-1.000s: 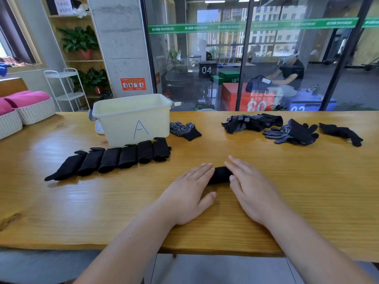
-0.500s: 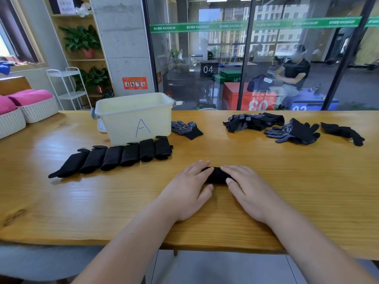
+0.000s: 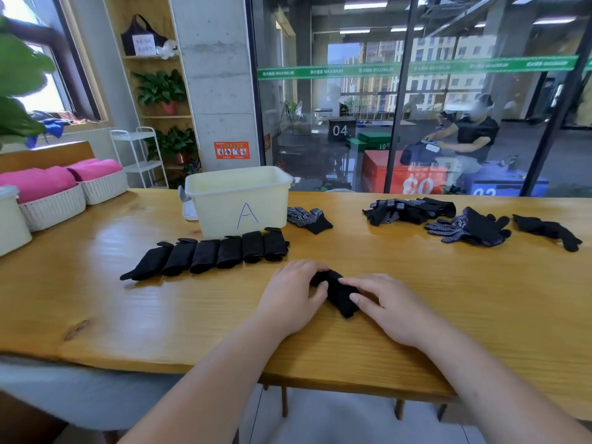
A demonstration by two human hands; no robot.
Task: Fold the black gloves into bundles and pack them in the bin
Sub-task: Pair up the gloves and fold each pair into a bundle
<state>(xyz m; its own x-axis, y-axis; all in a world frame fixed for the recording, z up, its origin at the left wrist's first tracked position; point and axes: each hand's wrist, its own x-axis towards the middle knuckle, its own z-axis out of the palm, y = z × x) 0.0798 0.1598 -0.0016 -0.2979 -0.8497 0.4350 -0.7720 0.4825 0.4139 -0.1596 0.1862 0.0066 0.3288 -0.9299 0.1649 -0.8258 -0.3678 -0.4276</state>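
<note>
A rolled black glove bundle [image 3: 339,291] lies on the wooden table [image 3: 96,299] between my hands. My left hand [image 3: 293,296] grips its left end, fingers curled over the top and thumb at its side. From the right, the fingers and thumb of my right hand [image 3: 389,304] pinch the same bundle. A row of several folded black bundles [image 3: 208,256] lies in front of the cream bin marked A [image 3: 240,200]. Loose black dotted gloves lie further back: one beside the bin [image 3: 309,217], a pile [image 3: 410,209], a pair [image 3: 471,225] and one at far right [image 3: 547,230].
White wicker baskets with pink cloth [image 3: 54,190] and a cream container [image 3: 11,219] stand at the table's left end. A glass wall runs behind the table, with a seated person [image 3: 464,142] beyond it. The table's near edge is below my forearms.
My hands have closed in on the bundle: fingers that lay flat beside it now curl round it, and more of the bundle shows, angled toward me. The camera has tilted up slightly.
</note>
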